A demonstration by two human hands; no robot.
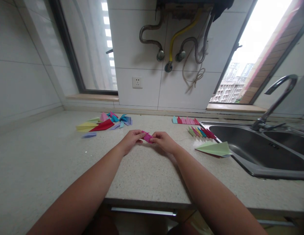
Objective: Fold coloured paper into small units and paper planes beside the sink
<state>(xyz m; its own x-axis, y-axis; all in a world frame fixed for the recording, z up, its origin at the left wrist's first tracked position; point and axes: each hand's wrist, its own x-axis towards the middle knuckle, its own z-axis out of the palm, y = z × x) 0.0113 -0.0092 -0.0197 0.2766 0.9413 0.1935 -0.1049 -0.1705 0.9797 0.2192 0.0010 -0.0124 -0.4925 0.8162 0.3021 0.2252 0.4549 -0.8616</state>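
Note:
A small magenta folded paper [147, 137] is held between both hands, just above the middle of the speckled countertop [147, 176]. My left hand [132, 141] pinches its left end between thumb and fingers. On the opposite end, my right hand [163, 141] grips it the same way. The fingers cover parts of the paper, so its full shape is hidden. Left of my hands lies a loose pile of folded papers, among them a red paper plane [103, 125], a yellow one [85, 126] and a lavender piece [89, 134].
To the right are a row of pink and red folded papers [187, 120], a second multicoloured row [202, 132] and a pale green paper plane [214, 148]. Beyond them is a steel sink [242, 163] with a tall faucet [276, 98]. Hoses hang on the tiled wall behind.

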